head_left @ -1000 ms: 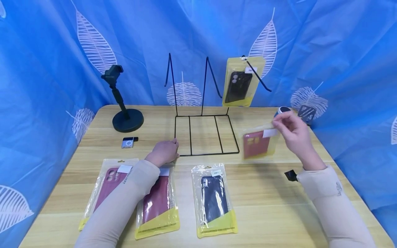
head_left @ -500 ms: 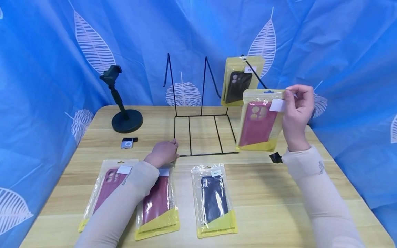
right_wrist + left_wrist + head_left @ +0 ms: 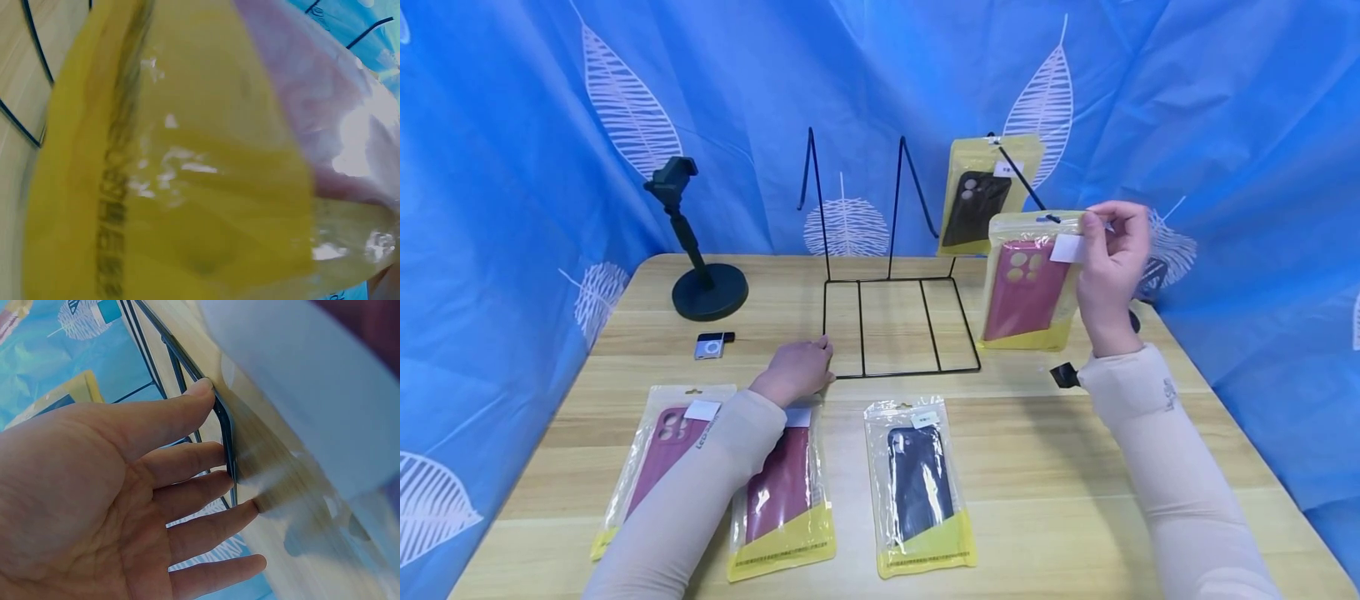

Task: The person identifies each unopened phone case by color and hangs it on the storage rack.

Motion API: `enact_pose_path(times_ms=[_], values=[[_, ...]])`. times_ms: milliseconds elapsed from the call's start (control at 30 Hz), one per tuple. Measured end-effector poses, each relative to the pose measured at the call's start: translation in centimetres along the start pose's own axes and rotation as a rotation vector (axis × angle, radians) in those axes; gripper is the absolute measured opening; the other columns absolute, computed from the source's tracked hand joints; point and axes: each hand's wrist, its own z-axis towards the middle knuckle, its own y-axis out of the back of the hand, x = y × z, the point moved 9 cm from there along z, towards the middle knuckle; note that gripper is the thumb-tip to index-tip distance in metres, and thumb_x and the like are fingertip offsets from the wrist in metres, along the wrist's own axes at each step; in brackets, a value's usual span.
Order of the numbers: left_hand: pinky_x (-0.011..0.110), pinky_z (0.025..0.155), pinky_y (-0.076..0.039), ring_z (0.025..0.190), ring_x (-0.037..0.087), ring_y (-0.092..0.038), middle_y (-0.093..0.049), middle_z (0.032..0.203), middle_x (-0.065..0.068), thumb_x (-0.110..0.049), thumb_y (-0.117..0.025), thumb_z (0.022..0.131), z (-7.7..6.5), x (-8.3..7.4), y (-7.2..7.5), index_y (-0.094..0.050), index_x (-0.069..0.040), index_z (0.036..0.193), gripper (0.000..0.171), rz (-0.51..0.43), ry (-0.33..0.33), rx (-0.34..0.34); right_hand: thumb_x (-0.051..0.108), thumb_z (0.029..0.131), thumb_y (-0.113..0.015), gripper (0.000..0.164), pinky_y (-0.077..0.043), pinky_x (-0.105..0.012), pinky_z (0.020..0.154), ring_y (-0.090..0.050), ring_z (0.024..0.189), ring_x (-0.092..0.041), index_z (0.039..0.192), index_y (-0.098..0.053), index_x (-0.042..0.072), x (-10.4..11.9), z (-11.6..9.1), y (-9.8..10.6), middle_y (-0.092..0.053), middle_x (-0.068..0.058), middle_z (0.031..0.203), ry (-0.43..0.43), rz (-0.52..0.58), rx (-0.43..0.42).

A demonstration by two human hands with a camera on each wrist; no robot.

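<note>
In the head view, my right hand (image 3: 1114, 267) pinches the top right corner of a bagged pink phone case (image 3: 1028, 287). The bag's hanging slot is level with the tip of the right hook, and the black tip shows at the slot. The bag fills most of the right wrist view. My left hand (image 3: 797, 369) holds the front left corner of the black wire display rack (image 3: 895, 372), thumb and fingertips against the wire (image 3: 226, 434) in the left wrist view. Farther back on the same hook hangs a bagged black phone case (image 3: 976, 204).
On the table lie two bagged pink cases (image 3: 658, 454) (image 3: 781, 492), partly under the left sleeve, and a bagged dark case (image 3: 920, 483). A black phone stand (image 3: 709, 292) and a small silver gadget (image 3: 709, 346) are at left. Two bare hooks (image 3: 917, 187) stand left of the loaded one.
My right hand has lifted the bagged pink case from low above the table up to the right hook's tip, then slightly left and back. My left hand stays on the rack corner.
</note>
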Motion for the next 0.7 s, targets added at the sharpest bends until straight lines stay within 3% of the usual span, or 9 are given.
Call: enact_pose_path(times_ms=[200, 467, 700], values=[[0.049, 0.105, -0.047, 0.137, 0.036, -0.048, -0.038, 0.157, 0.017, -0.031, -0.059, 0.1, -0.1, 0.0, 0.1, -0.047, 0.0, 0.146, 0.057, -0.001, -0.004, -0.004, 0.009, 0.098, -0.06, 0.004, -0.042, -0.02, 0.067, -0.053, 0.078, -0.008, 0.099, -0.06, 0.013, -1.2, 0.6, -0.6, -0.053, 0.005, 0.092, 0.0, -0.054, 0.015], [0.048, 0.106, -0.047, 0.136, 0.036, -0.049, -0.038, 0.157, 0.017, -0.032, -0.058, 0.1, 0.0, 0.1, 0.2, -0.046, 0.0, 0.147, 0.058, 0.003, -0.008, -0.007, 0.013, 0.1, -0.057, 0.003, -0.034, -0.02, 0.062, -0.045, 0.066, -0.006, 0.103, -0.058, 0.011, -1.6, 1.6, -2.7, -0.051, 0.006, 0.093, -0.081, -0.126, 0.062], [0.047, 0.106, -0.047, 0.137, 0.035, -0.048, -0.038, 0.157, 0.016, -0.033, -0.061, 0.099, 0.0, 0.0, 0.0, -0.046, -0.001, 0.146, 0.059, 0.013, 0.001, 0.0, 0.019, 0.101, -0.056, 0.003, -0.037, -0.021, 0.061, -0.046, 0.063, -0.008, 0.103, -0.056, 0.017, -4.3, 2.7, -3.3, -0.051, 0.006, 0.092, -0.155, -0.166, 0.07]])
